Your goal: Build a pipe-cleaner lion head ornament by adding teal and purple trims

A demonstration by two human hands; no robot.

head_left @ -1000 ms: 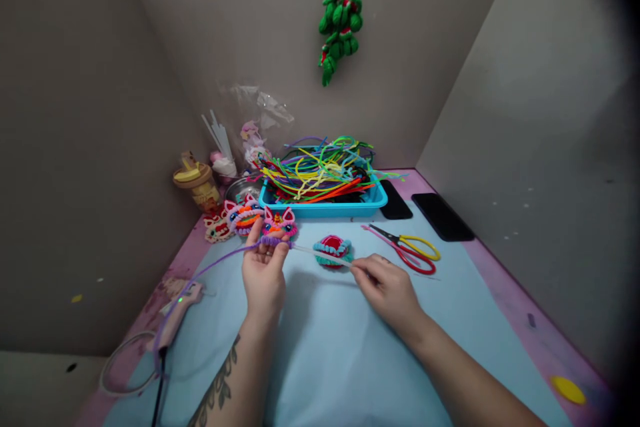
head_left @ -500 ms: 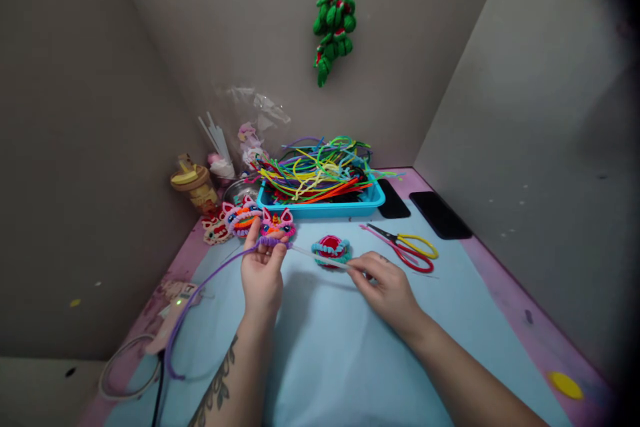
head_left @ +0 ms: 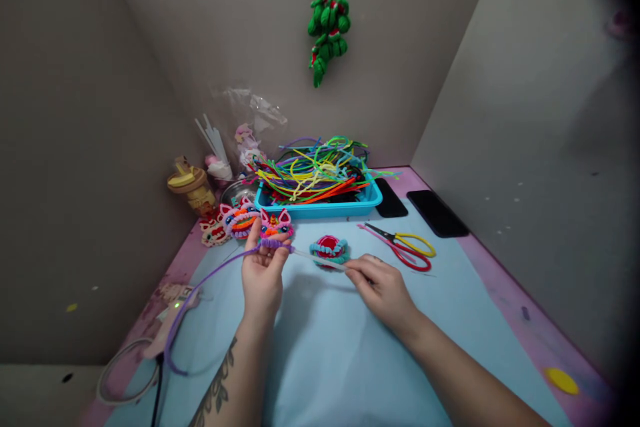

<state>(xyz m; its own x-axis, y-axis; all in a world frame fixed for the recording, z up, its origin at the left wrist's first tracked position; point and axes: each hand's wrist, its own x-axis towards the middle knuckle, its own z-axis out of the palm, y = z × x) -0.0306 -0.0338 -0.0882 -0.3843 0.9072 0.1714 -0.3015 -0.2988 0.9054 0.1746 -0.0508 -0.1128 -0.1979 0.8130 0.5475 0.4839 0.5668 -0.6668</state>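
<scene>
My left hand [head_left: 263, 270] pinches a purple pipe cleaner [head_left: 210, 273] that is coiled near the fingers, its long tail curving down to the left. A thin whitish stick [head_left: 320, 259] runs from the coil to the right. Its right end is between the closed thumb and fingers of my right hand [head_left: 380, 287]. Just behind the stick lies a round teal and red piece [head_left: 329, 250]. Behind my left fingers sit a pink piece with ears [head_left: 280, 222] and an orange and lilac one [head_left: 240, 220].
A blue tray [head_left: 320, 211] at the back holds many coloured pipe cleaners. To its right are two dark phones [head_left: 437, 213], with scissors [head_left: 413, 255] nearer. A glue gun [head_left: 173, 323] with a cord lies at left. Green yarn pieces [head_left: 329, 23] hang above.
The view has shifted slightly. Both hands keep their hold on the pipe cleaner and stick, and the purple tail's lower end has swung a little.
</scene>
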